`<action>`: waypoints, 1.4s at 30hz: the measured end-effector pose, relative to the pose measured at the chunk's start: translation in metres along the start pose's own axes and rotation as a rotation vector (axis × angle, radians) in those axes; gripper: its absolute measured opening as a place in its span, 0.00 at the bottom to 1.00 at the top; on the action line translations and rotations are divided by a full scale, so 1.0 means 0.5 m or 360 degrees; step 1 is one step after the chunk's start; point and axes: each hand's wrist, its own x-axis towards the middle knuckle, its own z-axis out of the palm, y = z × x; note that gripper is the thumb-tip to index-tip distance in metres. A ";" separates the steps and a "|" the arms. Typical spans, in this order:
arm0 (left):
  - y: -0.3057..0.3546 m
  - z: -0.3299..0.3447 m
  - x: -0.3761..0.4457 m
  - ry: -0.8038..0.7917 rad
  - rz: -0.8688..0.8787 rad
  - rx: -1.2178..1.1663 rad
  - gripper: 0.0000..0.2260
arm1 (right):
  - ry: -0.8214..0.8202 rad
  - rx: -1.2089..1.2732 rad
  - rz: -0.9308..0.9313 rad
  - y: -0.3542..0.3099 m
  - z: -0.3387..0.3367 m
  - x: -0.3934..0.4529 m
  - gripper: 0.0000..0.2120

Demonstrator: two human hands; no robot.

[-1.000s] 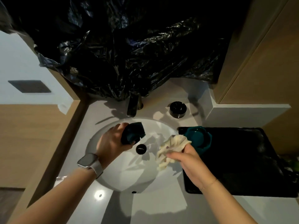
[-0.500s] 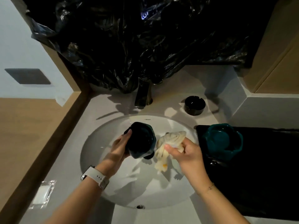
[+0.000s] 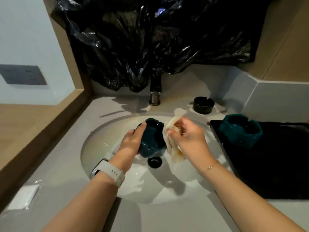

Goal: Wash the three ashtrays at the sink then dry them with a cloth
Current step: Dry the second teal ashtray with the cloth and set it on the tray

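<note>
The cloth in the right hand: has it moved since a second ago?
Yes. Judged against the drain plug, the cloth has come left, up to the held teal ashtray, carried by the right hand.

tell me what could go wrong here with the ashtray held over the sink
1. The left hand alone holds the dark teal ashtray tilted above the sink; if wet, it might slip and chip against the basin.
2. The right hand holds the cloth bunched beside the ashtray, so its hanging end may dip into the basin and get wet.
3. The black ashtray sits behind the sink; a reach to the tap could knock it.
</note>
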 end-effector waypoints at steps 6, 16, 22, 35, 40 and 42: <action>0.004 0.025 -0.031 -0.0088 0.0170 0.0135 0.21 | -0.0130 -0.0746 -0.0285 -0.025 0.027 -0.012 0.09; 0.010 0.014 -0.045 -0.0193 0.0176 0.0041 0.23 | -0.1016 -0.0451 -0.0254 -0.055 0.026 -0.018 0.20; 0.011 0.038 -0.050 -0.0204 0.0138 0.0074 0.20 | -0.1004 -0.1104 0.0048 -0.072 0.005 0.014 0.06; 0.005 0.016 -0.048 -0.0250 0.0097 0.0097 0.26 | -0.1094 -0.0074 0.0062 -0.018 0.019 -0.012 0.11; 0.005 0.018 -0.050 -0.0182 0.0021 0.0000 0.26 | -0.1039 -0.0356 0.0209 -0.066 -0.003 -0.019 0.13; 0.008 0.024 -0.050 -0.0172 0.0008 -0.0016 0.26 | -0.1013 -0.0436 0.0030 -0.077 -0.019 -0.037 0.20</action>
